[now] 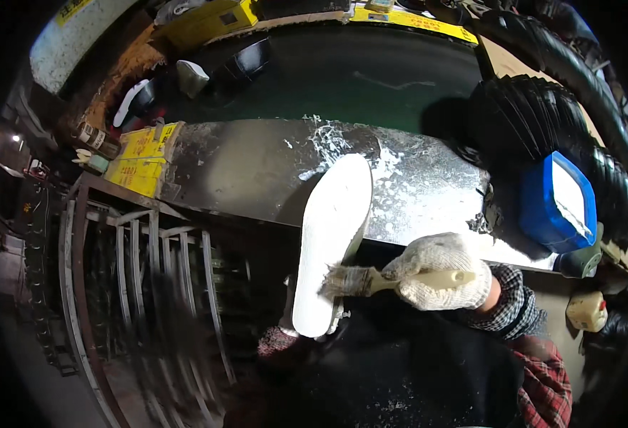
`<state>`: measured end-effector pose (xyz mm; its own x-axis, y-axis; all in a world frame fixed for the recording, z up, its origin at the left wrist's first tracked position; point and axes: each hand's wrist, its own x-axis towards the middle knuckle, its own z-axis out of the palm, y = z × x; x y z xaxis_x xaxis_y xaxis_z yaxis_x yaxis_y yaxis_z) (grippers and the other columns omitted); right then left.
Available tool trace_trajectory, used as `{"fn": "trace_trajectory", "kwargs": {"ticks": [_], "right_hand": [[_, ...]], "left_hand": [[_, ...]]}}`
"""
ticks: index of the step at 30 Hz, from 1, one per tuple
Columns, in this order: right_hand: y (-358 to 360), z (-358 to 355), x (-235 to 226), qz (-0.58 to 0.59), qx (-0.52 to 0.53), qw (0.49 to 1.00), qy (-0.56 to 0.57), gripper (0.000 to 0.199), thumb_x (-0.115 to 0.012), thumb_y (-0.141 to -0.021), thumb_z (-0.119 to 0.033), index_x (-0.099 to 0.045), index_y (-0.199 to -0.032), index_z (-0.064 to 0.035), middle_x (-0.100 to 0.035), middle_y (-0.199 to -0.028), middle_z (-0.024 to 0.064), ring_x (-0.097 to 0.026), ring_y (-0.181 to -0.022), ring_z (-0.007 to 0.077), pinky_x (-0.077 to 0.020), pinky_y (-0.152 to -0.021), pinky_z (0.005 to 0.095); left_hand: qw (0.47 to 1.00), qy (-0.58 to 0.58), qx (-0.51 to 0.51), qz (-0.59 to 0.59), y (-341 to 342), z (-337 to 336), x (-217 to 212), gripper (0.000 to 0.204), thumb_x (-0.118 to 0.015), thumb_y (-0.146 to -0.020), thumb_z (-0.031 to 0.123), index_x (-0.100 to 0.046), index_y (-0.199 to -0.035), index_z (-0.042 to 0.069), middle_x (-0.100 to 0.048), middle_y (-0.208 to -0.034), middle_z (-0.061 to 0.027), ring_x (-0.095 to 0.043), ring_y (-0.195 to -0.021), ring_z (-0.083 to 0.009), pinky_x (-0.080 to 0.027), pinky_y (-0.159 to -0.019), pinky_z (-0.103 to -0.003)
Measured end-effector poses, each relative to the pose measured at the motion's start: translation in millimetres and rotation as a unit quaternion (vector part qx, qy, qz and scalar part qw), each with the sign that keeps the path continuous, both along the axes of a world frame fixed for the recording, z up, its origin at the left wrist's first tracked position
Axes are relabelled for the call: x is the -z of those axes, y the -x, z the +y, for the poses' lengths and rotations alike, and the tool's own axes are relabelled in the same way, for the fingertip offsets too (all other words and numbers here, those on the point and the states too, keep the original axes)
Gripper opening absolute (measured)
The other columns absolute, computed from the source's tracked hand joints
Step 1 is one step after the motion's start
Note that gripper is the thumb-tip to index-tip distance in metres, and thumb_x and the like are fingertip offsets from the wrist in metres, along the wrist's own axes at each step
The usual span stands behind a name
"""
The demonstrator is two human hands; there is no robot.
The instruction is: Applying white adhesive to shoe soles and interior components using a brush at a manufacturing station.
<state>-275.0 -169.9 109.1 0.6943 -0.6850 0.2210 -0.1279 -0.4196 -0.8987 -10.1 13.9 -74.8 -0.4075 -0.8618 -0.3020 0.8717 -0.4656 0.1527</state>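
A white shoe sole lies tilted lengthwise in front of me, its wide end over the metal bench top. Under its near end is my left hand, mostly hidden by the sole, with bits of glove showing at both edges. My right hand, in a white knit glove, is closed round the pale handle of a paintbrush. The brush's bristles touch the sole's right side near the narrower part. White smears cover the bench beyond and right of the sole.
A blue tub with white contents stands at the bench's right end, beside a stack of black, ribbed pieces. A dark green belt runs behind the bench, carrying dark pieces at left. Metal racks stand at left.
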Motion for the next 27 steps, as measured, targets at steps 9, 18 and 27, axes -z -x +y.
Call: {"fn": "trace_trajectory", "kwargs": {"ticks": [9,18,27], "right_hand": [[-41,-14,-63,0.001,-0.085,0.971,0.223,0.02,-0.071,-0.087,-0.024,-0.068,-0.088,-0.0038,-0.066,-0.071,0.0107,-0.066,-0.063,0.0252,-0.0533,-0.06,0.0339],[-25,28,-57,0.023,-0.15,0.981,0.121,0.026,-0.065,-0.094,-0.021,-0.066,-0.104,0.0028,-0.072,-0.09,0.01,-0.068,-0.075,0.0184,-0.0568,-0.069,0.0309],[10,48,-45,-0.092,-0.181,0.978,-0.052,0.024,-0.072,-0.088,-0.02,-0.07,-0.1,-0.0001,-0.071,-0.096,0.0141,-0.069,-0.089,0.024,-0.0559,-0.079,0.0361]], "left_hand": [[0.968,0.142,0.016,0.207,11,-28,-47,0.085,-0.043,-0.089,0.071,-0.03,-0.151,0.014,-0.04,-0.146,-0.0223,-0.051,-0.123,-0.0406,-0.043,-0.101,-0.062],[0.973,-0.018,-0.042,0.226,23,-28,-71,0.083,-0.039,-0.09,0.072,-0.031,-0.149,0.014,-0.047,-0.135,-0.0314,-0.059,-0.105,-0.0559,-0.056,-0.059,-0.066],[0.971,0.086,-0.083,0.208,27,-21,-89,0.07,-0.037,-0.099,0.058,-0.036,-0.146,0.007,-0.047,-0.139,-0.0202,-0.05,-0.123,-0.0336,-0.042,-0.097,-0.047]]}}
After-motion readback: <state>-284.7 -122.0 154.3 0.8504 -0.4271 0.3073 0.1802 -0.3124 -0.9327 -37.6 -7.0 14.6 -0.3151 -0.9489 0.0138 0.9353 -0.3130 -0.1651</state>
